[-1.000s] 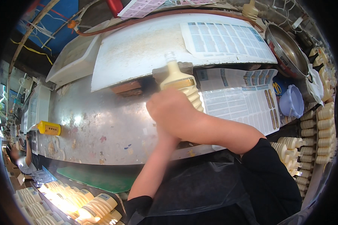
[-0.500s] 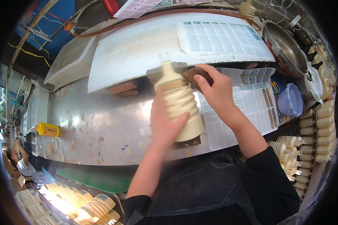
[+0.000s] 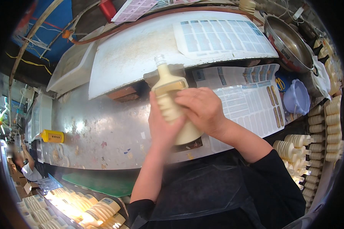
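Note:
A cream bottle (image 3: 165,79) with a ribbed body and clear threaded neck lies on its back, neck pointing away from me, on a dark grey support (image 3: 179,71). Across its upper body is a gold-brown label (image 3: 168,87). My left hand (image 3: 162,120) wraps the bottle's left side, fingers closed around it. My right hand (image 3: 202,108) is curled over the bottle's right side, fingertips at the label's lower edge. The brown flat scraper seen in it earlier is covered by those fingers.
Label sheets (image 3: 244,103) lie to the right, more (image 3: 225,36) on the white board (image 3: 133,49). A purple bucket (image 3: 296,97) and steel pan (image 3: 288,42) stand right. A yellow bottle (image 3: 52,136) is left. Bottles are stacked lower left (image 3: 99,213) and right (image 3: 294,149). Another person (image 3: 28,168) is far left.
My right hand has moved left and down from beside the label onto the bottle, and the brown scraper has gone out of sight beneath it. My left hand still grips the bottle.

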Action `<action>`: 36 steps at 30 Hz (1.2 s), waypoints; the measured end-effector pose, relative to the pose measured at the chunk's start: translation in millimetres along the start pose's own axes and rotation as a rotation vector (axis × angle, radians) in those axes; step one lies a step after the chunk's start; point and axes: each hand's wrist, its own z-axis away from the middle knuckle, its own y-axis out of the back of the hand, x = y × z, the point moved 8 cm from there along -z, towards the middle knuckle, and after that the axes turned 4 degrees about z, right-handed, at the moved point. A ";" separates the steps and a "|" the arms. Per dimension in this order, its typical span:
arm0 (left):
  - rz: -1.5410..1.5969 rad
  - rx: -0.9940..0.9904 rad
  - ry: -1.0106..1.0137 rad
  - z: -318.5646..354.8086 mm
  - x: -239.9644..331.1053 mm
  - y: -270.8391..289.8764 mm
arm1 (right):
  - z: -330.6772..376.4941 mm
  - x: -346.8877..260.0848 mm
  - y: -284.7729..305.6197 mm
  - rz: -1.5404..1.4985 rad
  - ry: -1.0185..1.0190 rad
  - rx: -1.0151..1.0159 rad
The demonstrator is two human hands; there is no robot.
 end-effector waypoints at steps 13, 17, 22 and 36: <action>-0.248 -0.038 0.048 -0.2 -8.4 -2.3 | -34.7 -60.1 -41.7 0.116 0.244 -0.158; -0.392 -0.002 -0.136 4.9 -20.5 -5.1 | -42.2 -67.9 -62.3 0.270 0.228 -0.215; -0.365 0.020 -0.177 7.4 -44.1 -8.7 | -29.6 -78.4 -93.6 0.325 0.297 -0.489; -0.485 0.013 -0.199 6.2 4.2 0.5 | -56.1 39.1 -57.3 -0.338 -0.494 -0.159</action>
